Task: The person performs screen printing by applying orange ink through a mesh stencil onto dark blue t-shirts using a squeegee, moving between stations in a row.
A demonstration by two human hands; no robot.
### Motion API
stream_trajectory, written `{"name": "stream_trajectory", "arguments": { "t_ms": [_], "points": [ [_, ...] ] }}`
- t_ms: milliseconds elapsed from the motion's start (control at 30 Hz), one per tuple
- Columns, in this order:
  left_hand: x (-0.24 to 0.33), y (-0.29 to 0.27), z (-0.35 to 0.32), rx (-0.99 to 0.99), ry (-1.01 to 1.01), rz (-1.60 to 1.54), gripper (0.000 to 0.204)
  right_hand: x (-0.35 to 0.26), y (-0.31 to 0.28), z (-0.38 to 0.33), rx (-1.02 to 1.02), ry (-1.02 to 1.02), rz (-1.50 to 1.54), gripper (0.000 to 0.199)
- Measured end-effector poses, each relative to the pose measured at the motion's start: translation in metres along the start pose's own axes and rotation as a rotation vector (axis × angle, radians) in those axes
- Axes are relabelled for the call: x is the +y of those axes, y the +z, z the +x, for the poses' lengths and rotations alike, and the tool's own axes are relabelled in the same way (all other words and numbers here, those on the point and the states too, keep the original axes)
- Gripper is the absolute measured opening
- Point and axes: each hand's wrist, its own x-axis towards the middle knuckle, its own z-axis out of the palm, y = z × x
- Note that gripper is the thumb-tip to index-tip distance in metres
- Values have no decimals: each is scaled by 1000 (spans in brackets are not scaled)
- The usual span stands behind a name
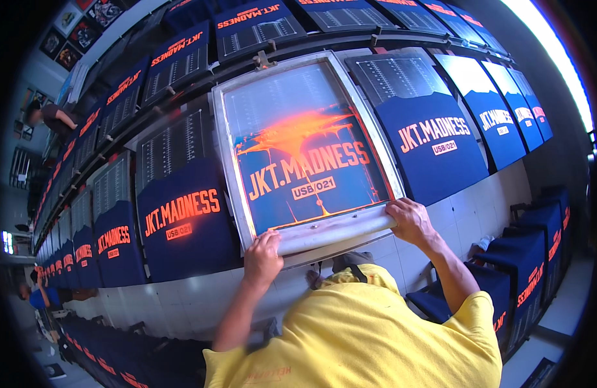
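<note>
A silk-screen frame [225,142] with pale edges lies over a dark blue shirt panel on a printing board. Bright orange ink [298,132] is pooled across the upper middle of its mesh, with drips running toward the near edge. Orange lettering shows through below the pool. My left hand [263,257] is closed on the frame's near left corner. At the near right corner my right hand [410,218] is closed too, its fingers over the edge. Between them runs the thick, pale near bar [337,234].
To the right lies a board with a blue panel [434,139] in pale print; to the left, a panel [182,223] in orange print. Long rows of boards curve away. Printed dark panels hang on a rack [528,258] behind at right. Another person [53,119] stands far left.
</note>
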Motion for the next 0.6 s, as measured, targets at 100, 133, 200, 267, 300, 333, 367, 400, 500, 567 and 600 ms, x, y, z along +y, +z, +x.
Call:
{"name": "stream_trajectory", "arguments": {
  "t_ms": [100,133,200,267,300,333,367,400,500,567,600],
  "points": [
    [-4,17,-12,33,9,10,34,0,10,-6,28,-8,-63,31],
    [-4,18,-11,37,7,16,34,1,9,-5,-11,14,-69,30],
    [-6,20,-8,46,12,25,34,5,7,0,-39,24,-57,30],
    [-6,22,-4,57,23,29,34,12,7,3,-34,6,-49,30],
    [-4,21,-4,52,15,27,35,11,3,3,-47,1,-47,31],
    [-1,19,-7,47,6,25,35,7,-4,2,-60,-4,-46,31],
    [2,16,-11,43,-3,24,35,4,-8,0,-74,-11,-44,31],
    [7,15,-15,33,-12,22,36,2,-8,-7,-75,-12,-32,33],
    [14,19,-31,39,-9,33,36,-3,-4,-22,-32,-18,-44,34],
    [6,33,-40,80,47,63,36,1,9,-25,15,-39,-76,30],
    [6,34,-38,84,64,73,34,3,14,-23,33,-47,-98,29]
  ]
}}
